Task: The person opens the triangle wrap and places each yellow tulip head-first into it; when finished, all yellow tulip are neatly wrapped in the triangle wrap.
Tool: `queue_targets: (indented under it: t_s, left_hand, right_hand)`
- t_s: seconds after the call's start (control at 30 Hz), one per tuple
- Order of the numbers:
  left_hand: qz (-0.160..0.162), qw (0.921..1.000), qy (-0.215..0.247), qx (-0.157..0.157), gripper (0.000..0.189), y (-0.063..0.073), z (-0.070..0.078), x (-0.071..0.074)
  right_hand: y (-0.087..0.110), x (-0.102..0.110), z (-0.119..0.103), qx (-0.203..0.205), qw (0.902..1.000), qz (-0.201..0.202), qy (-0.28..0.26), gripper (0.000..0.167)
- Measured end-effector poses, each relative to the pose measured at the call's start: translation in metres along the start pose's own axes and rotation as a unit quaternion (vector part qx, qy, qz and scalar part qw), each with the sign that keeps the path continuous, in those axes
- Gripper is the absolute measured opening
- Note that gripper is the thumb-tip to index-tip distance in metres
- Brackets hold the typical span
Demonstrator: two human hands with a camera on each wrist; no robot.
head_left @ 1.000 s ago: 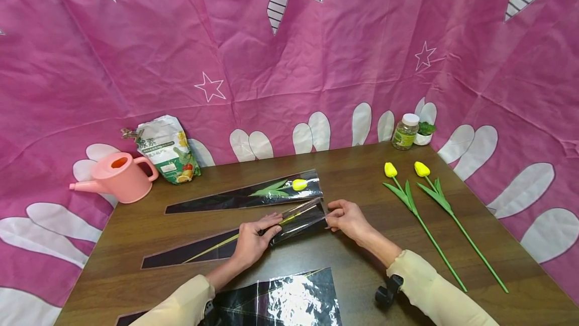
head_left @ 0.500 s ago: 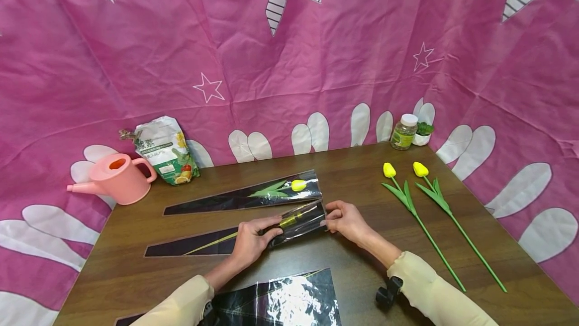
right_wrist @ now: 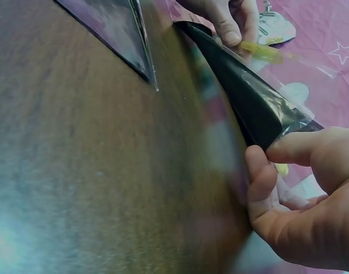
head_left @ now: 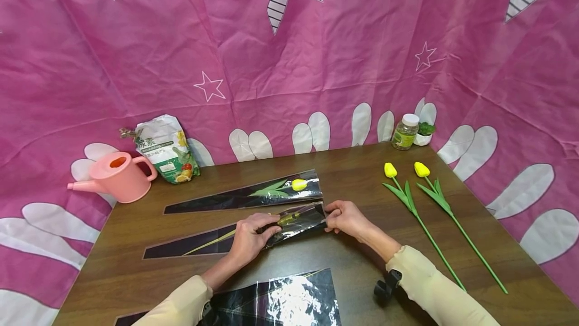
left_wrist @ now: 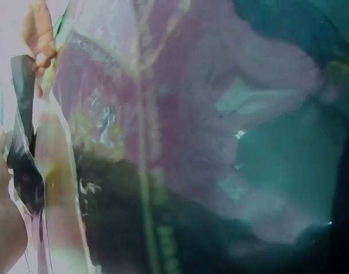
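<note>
Left of two loose tulips, both hands pinch a black sleeve beside a wrapped tulip.

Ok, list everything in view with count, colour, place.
wrappers: at least 3, black, left to middle
tulips: 3, yellow, two right, one wrapped
watering can: 1, pink, left
bag: 1, white-green, back left
clip: 1, brownish, on bag
jar: 1, clear, back right
plant: 1, green, beside jar
table: 1, brown, underneath
cloth: 1, pink, behind
left hand: 1, holding middle wrapper
right hand: 1, pinching its edge
sleeves: 2, cream, forearms
cameras: 2, black, wrists
</note>
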State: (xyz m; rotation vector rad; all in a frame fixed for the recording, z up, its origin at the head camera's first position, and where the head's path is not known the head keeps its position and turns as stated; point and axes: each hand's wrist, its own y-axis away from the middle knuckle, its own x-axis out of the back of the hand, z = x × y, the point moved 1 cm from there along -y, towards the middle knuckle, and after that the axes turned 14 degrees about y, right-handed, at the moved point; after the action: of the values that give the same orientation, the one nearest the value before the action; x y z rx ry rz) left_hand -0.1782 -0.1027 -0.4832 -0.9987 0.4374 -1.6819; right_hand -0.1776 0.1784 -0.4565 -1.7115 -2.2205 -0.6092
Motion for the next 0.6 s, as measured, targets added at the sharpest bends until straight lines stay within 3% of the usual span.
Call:
queue_targets:
  t_s: [0.17,0.33,0.6]
  left_hand:
    - [-0.007,0.9999,0.002,-0.007,0.031,0.0019,0.0001,-0.0006]
    - [-0.004,0.9999,0.014,0.002,0.031,0.0046,-0.0016,-0.0016]
    - [0.009,0.9997,0.022,0.010,0.030,0.0057,-0.0027,-0.0039]
  right_hand:
    - [-0.0032,-0.0008,-0.0015,-0.008,0.9997,0.000,0.023,0.038]
    - [-0.0064,-0.0041,-0.0002,0.007,0.9998,0.015,0.009,0.028]
    - [-0.0031,-0.0061,0.0003,0.008,0.9985,0.047,0.029,0.031]
